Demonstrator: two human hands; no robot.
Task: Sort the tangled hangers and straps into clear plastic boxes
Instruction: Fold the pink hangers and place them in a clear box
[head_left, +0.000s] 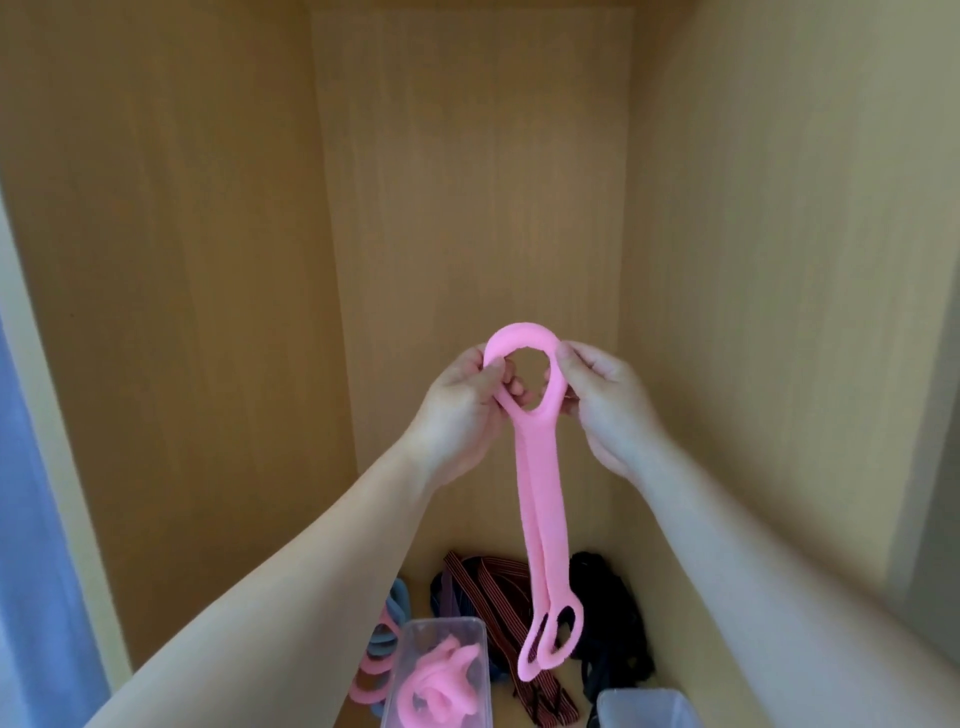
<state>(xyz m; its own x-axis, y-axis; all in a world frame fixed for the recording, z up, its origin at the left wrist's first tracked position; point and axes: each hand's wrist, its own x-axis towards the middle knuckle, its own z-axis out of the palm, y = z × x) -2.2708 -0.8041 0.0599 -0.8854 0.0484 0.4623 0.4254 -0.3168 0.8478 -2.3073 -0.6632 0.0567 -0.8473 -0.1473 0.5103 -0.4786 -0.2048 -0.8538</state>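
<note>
No legible text, label, brand, number or sign appears on any surface or object in this view.

pink-filled box (470, 639): cut by bottom edge | second box (644, 707): same

Open air fills the upper space between the left wall (156, 260), back panel (467, 182) and right wall (753, 260). The pink strap (545, 509) hangs down mid-space. Below it, striped straps (493, 587), black straps (613, 613) and blue and pink loops (384, 639) lie crowded. 2 clear boxes, the left box (441, 622) and right box (644, 709), stand along the front edge.
</note>
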